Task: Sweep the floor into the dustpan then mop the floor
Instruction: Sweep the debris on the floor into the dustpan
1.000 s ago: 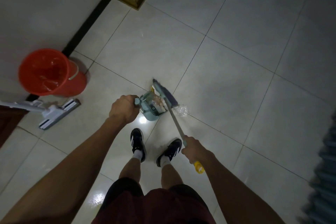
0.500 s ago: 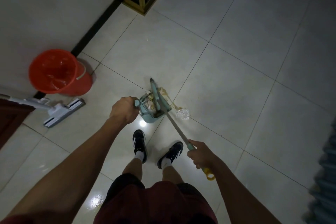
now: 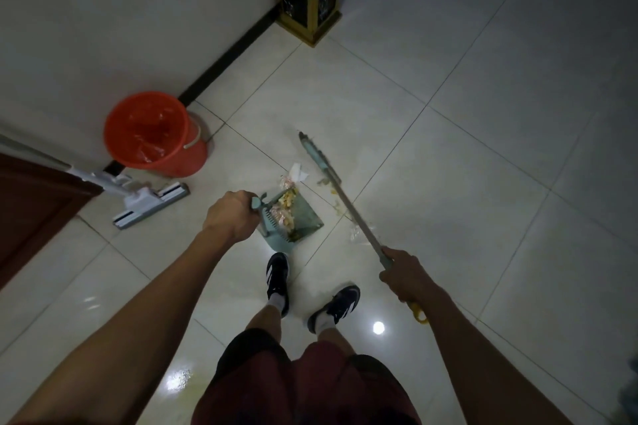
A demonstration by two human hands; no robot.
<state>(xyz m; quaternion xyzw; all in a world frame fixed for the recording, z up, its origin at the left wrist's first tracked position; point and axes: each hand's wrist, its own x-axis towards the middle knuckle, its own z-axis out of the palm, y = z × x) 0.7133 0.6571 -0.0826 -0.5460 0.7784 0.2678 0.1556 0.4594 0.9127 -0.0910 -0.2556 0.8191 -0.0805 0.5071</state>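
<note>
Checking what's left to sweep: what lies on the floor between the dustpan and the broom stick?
In the head view, yellowish crumbs and a clear wrapper lie between the dustpan and the broom stick.

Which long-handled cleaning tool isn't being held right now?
The white mop, lying on the floor beside the red bucket. The right hand holds the broom.

Dustpan [image 3: 297, 217] and broom [image 3: 340, 191] in hand
</note>
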